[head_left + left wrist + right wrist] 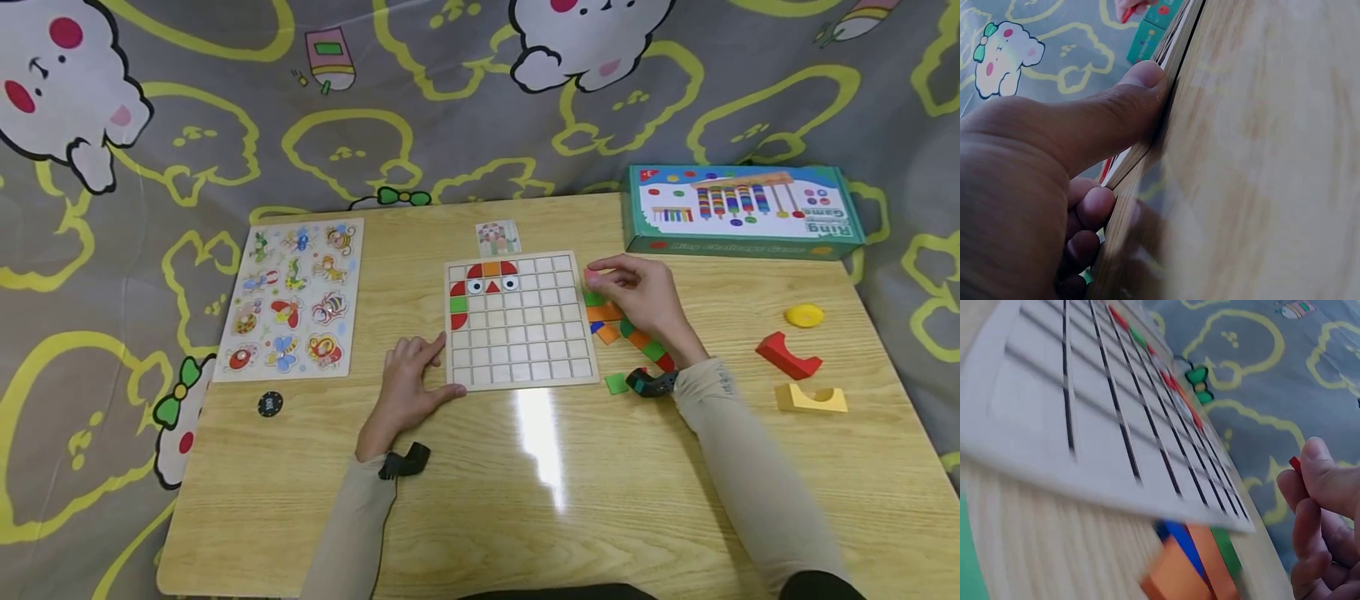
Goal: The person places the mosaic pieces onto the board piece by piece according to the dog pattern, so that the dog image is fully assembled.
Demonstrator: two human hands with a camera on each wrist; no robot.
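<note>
A wooden grid board (525, 375) lies on the table, divided into square cells. Toward its upper left, red, orange and green pieces and two round eye pieces (510, 284) fill some cells. My left hand (405, 387) touches the board's near left corner, thumb at the near edge and index finger at the left side. Between thumb and index finger, my right hand (645, 296) pinches a small red piece (1295, 464), just off the board's right side. Below that hand lie loose coloured pieces, among them an orange one (603, 312) and a green square (617, 383).
Behind the board lies a small picture card (497, 237). An insect puzzle board (288, 300) and a black disc (271, 404) are at left. At right are a game box (742, 210), a yellow disc (804, 315), a red block (787, 357) and a yellow block (810, 398).
</note>
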